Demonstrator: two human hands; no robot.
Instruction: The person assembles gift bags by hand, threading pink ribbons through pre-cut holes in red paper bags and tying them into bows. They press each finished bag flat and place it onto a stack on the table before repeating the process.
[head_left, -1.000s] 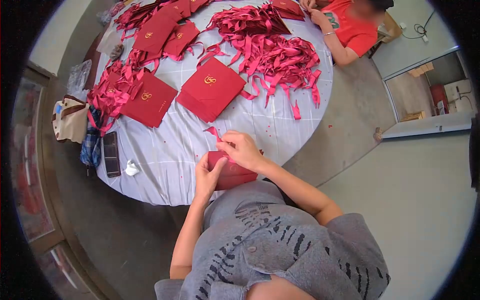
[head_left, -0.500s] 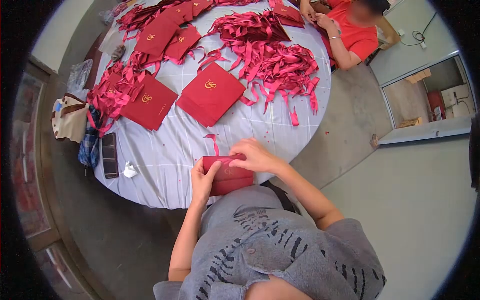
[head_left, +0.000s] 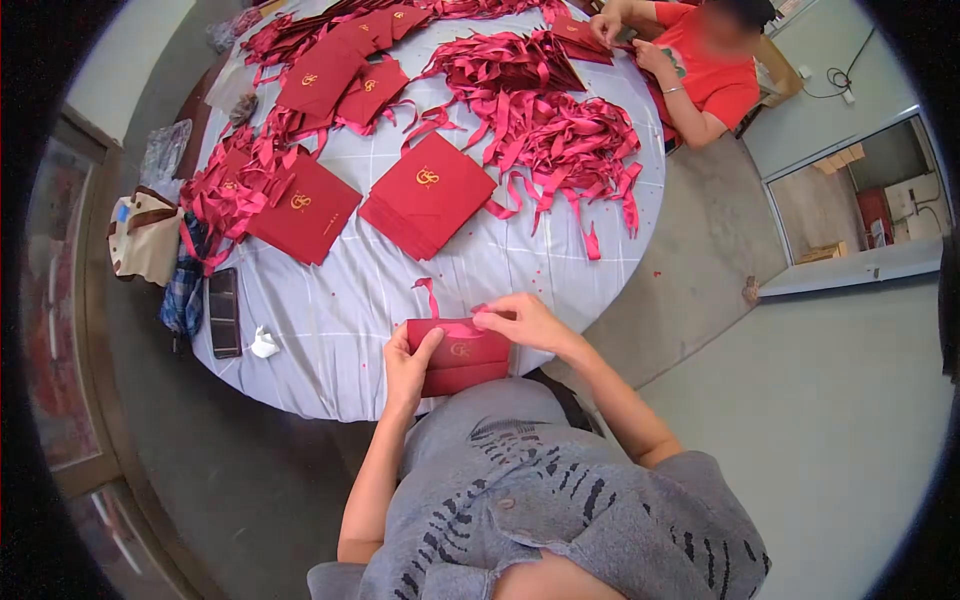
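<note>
A small red paper gift bag with a gold emblem lies at the table's near edge, close to my body. My left hand grips its left side, thumb on the front face. At the bag's upper right corner, my right hand pinches a pink ribbon that runs across the top of the bag. Another end of ribbon sticks up behind the bag onto the cloth. Beyond my hands, a stack of red bags lies flat, and a second stack is to its left.
Heaps of pink ribbon handles cover the far right of the round table. A phone, a crumpled tissue and a cream bag are at the left edge. Across the table, a person in a red shirt handles something.
My right hand has shifted slightly right and down from the bag's top, pulling the ribbon toward the right corner. My left hand keeps its hold. The view has shifted slightly.
</note>
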